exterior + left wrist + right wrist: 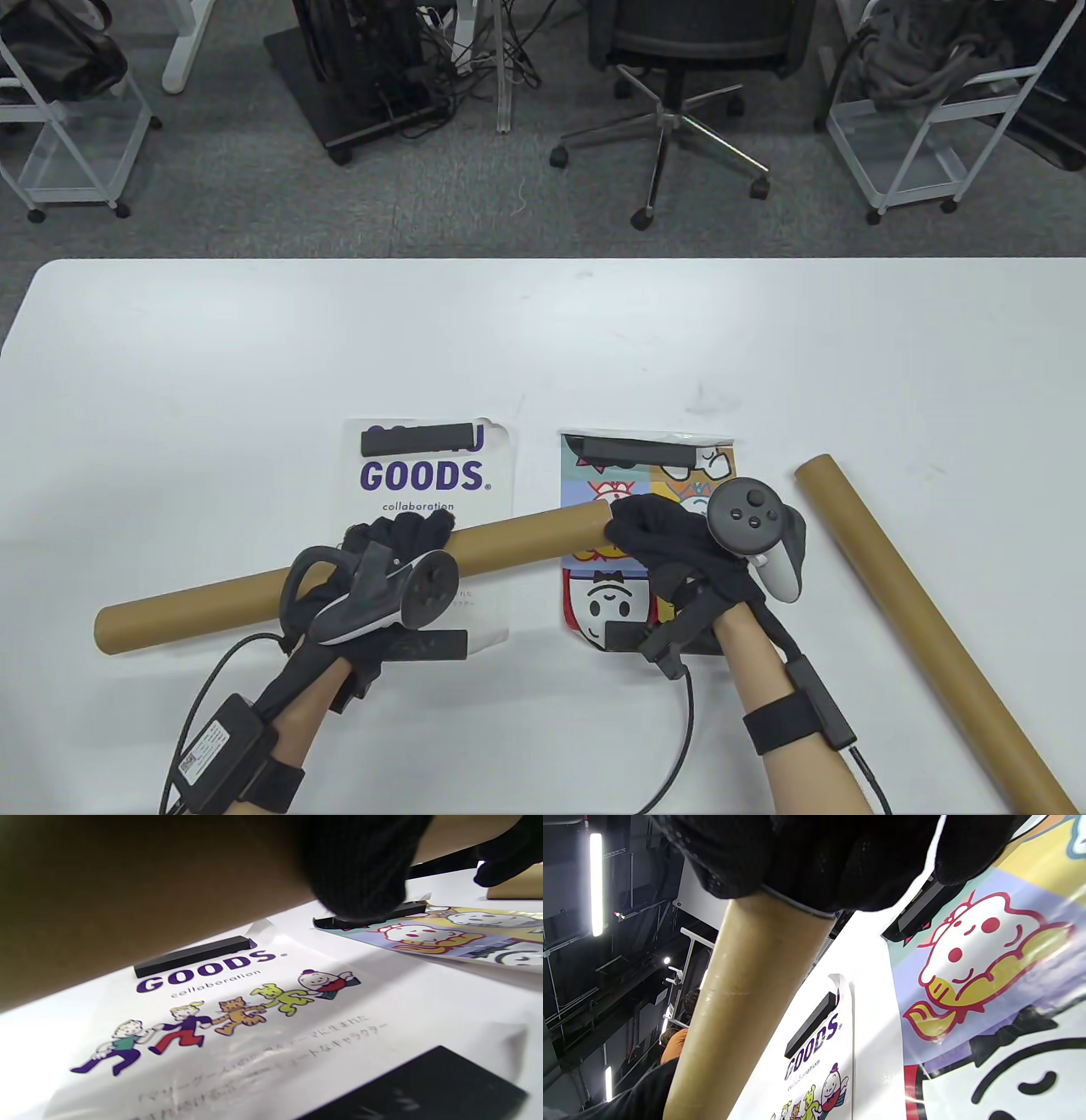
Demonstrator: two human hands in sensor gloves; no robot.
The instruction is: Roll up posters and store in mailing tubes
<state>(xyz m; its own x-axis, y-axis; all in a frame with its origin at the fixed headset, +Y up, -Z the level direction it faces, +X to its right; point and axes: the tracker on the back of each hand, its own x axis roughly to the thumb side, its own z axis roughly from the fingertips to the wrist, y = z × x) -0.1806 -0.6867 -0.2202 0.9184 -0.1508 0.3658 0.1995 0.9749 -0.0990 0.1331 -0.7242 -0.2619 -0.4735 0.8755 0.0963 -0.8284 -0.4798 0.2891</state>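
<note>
A brown mailing tube (356, 577) is held above the table (170, 356), slanting from its near-left end up to its far-right end. The left hand (390, 560) grips it around the middle: the gloved fingers (416, 531) curl over the far side of the tube, and the tracker on the back of the hand sits on the near side. In the left wrist view the tube fills the upper left, with a gloved fingertip (360, 870) wrapped over it.

Below that hand lies a flat white poster (428, 509) printed "GOODS", pinned by a black bar (417, 439) at its far edge and another at its near edge.

The right hand (670, 535) closes over the tube's right end; in the right wrist view its fingers (814, 861) cup the rim, hiding the opening. Whether they pinch a cap there cannot be told.

Under this hand lies a colourful cartoon poster (632, 526), flat, just right of the white one, with a black bar across its far edge.

Farther right a second mailing tube (925, 628) rests on the table, running diagonally toward the near-right corner, well apart from both hands.
</note>
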